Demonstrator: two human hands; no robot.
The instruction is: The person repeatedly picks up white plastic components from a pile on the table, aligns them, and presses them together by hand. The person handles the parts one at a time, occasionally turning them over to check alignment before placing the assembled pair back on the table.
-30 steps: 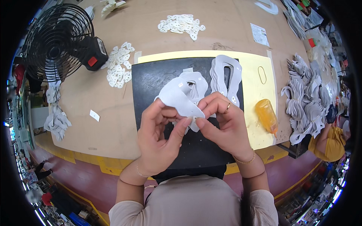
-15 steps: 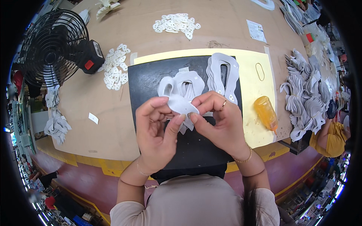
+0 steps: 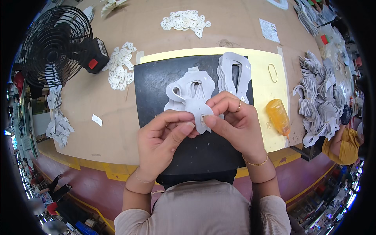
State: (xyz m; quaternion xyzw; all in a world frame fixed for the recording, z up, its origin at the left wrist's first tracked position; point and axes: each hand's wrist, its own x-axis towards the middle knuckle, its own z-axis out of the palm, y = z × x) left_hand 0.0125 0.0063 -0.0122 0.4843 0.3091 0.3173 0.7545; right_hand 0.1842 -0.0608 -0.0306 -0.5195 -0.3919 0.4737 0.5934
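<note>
Both hands meet over a black board (image 3: 152, 86) and grip a light grey cut fabric piece (image 3: 196, 105) with a looped end. My left hand (image 3: 162, 141) pinches its left edge between thumb and fingers. On the other edge, my right hand (image 3: 241, 127) closes, its thumb pressing beside a small pale reinforcement patch (image 3: 203, 118) with holes. Just beyond the fingers lies a fanned stack of grey fabric pieces (image 3: 201, 78). Another neat stack of looped grey pieces (image 3: 243, 70) sits to its right, partly behind my right hand.
Small pale patches lie in a far pile (image 3: 186, 19) and a left pile (image 3: 119, 70). A black fan (image 3: 53, 51) stands at left. On yellow paper (image 3: 270, 137) rest an orange glue bottle (image 3: 278, 115) and a rubber band (image 3: 272, 73). Grey bundles (image 3: 319, 98) lie at right.
The held fabric piece has turned so its tip points toward me, and the small patch now shows on it. My left fingers have shifted lower along its edge.
</note>
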